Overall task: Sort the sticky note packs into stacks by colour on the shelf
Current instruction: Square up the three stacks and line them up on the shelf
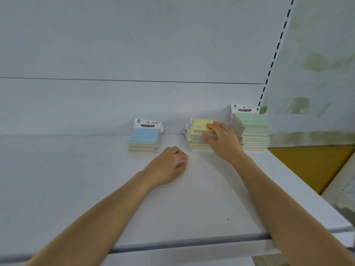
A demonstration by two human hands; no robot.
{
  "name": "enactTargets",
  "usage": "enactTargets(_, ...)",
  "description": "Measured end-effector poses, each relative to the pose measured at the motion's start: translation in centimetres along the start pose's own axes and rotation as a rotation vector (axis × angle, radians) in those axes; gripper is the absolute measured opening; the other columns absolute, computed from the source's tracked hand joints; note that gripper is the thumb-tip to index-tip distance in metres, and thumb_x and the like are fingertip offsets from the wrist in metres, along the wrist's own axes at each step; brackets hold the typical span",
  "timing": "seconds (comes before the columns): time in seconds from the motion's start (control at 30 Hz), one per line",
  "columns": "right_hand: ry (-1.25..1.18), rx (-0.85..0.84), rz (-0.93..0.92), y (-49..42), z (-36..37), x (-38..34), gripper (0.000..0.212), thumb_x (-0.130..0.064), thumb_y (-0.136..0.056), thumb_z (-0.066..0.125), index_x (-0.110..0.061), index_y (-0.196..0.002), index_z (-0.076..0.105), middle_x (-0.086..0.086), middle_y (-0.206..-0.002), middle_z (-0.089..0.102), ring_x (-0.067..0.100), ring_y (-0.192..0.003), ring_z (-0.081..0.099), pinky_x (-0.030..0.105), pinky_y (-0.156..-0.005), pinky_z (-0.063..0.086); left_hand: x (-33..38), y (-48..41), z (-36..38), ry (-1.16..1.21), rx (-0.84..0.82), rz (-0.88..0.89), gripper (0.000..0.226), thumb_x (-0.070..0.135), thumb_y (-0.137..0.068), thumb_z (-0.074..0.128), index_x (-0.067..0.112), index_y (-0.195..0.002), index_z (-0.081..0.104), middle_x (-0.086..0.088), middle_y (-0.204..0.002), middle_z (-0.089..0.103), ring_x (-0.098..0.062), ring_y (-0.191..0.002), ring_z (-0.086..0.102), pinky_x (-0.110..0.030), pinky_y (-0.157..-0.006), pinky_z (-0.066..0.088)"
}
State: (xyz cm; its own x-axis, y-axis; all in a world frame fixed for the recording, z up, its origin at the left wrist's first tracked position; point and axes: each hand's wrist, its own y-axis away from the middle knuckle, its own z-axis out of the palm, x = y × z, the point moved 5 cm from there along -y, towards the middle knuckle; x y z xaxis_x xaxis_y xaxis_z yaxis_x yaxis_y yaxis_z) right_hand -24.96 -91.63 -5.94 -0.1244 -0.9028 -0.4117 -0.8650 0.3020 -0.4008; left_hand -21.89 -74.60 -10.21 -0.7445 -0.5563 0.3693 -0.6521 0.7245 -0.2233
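Three stacks of sticky note packs stand at the back of a white shelf [96, 179]. The low left stack has a blue pack [144, 138] on top. A yellow-topped stack [197, 131] is in the middle, and the tallest, green-topped stack [251, 131] is at the right. My right hand [222, 139] lies on the yellow stack, fingers curled over the top yellow pack and thumb against the stack's front. My left hand [169, 166] rests on the shelf in front of the gap between the blue and yellow stacks, fingers curled, nothing visible in it.
The shelf's white back panel [134, 54] rises behind the stacks. A slotted upright [276, 54] runs along the right end. Beyond it is a pale wall and a yellow panel [307, 166]. The shelf's front edge [192, 244] crosses under my forearms.
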Motion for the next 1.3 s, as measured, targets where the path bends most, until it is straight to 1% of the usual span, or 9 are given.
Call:
enactTargets(0.13,0.027,0.001,-0.017,0.5,-0.2,-0.2,0.047,-0.039,-0.091,0.05,-0.014,-0.131,0.05,0.01,-0.147,0.038,0.032,-0.135,0.034,0.042,-0.112,0.028,0.0,0.0,-0.1,-0.005,-0.002,0.0,0.033,0.03,-0.094,0.041,0.02,-0.122,0.056,0.0,-0.128,0.051,-0.016,-0.124,0.041,-0.035,-0.105,0.039)
enactTargets(0.23,0.038,0.033,-0.051,0.8,-0.4,-0.7,0.062,-0.051,-0.083,0.038,-0.012,-0.13,0.051,0.013,-0.146,0.039,0.034,-0.136,0.032,0.043,-0.112,0.025,0.2,0.2,-0.4,-0.016,0.034,0.029,0.032,0.029,-0.095,0.04,0.018,-0.121,0.056,-0.001,-0.127,0.053,-0.018,-0.123,0.044,-0.033,-0.103,0.04)
enactTargets(0.33,-0.011,0.146,-0.092,1.0,-1.6,-2.3,0.058,-0.045,-0.084,0.039,-0.011,-0.13,0.051,0.013,-0.146,0.04,0.032,-0.137,0.031,0.039,-0.112,0.022,0.9,0.4,-2.0,0.005,0.157,0.06,0.03,0.025,-0.095,0.041,0.015,-0.118,0.058,-0.002,-0.123,0.057,-0.018,-0.119,0.049,-0.029,-0.095,0.041)
enactTargets(0.43,-0.058,0.161,-0.213,1.1,-2.0,-5.5,0.059,-0.046,-0.084,0.033,-0.011,-0.127,0.053,0.012,-0.139,0.047,0.029,-0.131,0.04,0.032,-0.106,0.029,0.6,0.6,-5.3,0.047,0.349,0.072,0.025,0.017,-0.092,0.046,0.009,-0.109,0.063,-0.009,-0.113,0.062,-0.025,-0.112,0.055,-0.036,-0.091,0.045)
enactTargets(0.6,-0.196,0.072,-0.252,-0.1,0.8,-10.8,0.041,-0.019,-0.092,0.049,-0.01,-0.132,0.047,0.013,-0.136,0.045,0.025,-0.13,0.043,0.026,-0.104,0.03,-5.1,0.4,-10.2,0.063,0.525,-0.106,0.025,0.012,-0.089,0.047,0.009,-0.11,0.06,-0.011,-0.115,0.058,-0.027,-0.113,0.052,-0.036,-0.094,0.042)
enactTargets(0.73,-0.343,0.029,-0.108,-0.3,4.5,-13.0,0.043,-0.019,-0.093,0.049,-0.01,-0.134,0.044,0.011,-0.138,0.043,0.022,-0.129,0.042,0.021,-0.102,0.027,-10.6,1.4,-10.3,0.278,0.615,-0.344,0.034,0.01,-0.091,0.045,0.007,-0.125,0.052,-0.018,-0.127,0.049,-0.031,-0.121,0.046,-0.028,-0.1,0.033)
enactTargets(0.9,-0.371,-0.09,0.011,0.5,7.8,-12.0,0.062,-0.024,-0.086,0.061,-0.012,-0.14,0.033,0.011,-0.144,0.032,0.02,-0.137,0.027,0.016,-0.102,0.019,-13.3,1.9,-7.9,0.483,0.371,-0.509,0.049,0.024,-0.094,0.042,0.013,-0.141,0.033,-0.014,-0.145,0.037,-0.025,-0.13,0.042,-0.031,-0.105,0.032)
enactTargets(1.07,-0.272,-0.254,-0.004,0.9,9.0,-11.9,0.06,-0.016,-0.088,0.054,-0.011,-0.142,0.029,0.015,-0.139,0.042,0.025,-0.13,0.039,0.028,-0.102,0.032,-11.9,1.4,-7.2,0.539,0.186,-0.466,0.051,0.026,-0.088,0.05,0.02,-0.137,0.037,0.005,-0.13,0.054,-0.021,-0.114,0.051,-0.024,-0.084,0.033)
enactTargets(1.3,-0.188,-0.242,-0.038,0.4,9.3,-11.9,0.052,-0.012,-0.09,0.049,-0.006,-0.139,0.032,0.018,-0.135,0.049,0.032,-0.124,0.047,0.033,-0.099,0.035,-11.7,1.8,-6.8,0.535,0.091,-0.386,0.09,0.042,-0.062,0.068,0.02,-0.141,0.031,0.0,-0.135,0.053,-0.017,-0.124,0.051,-0.035,-0.106,0.042)
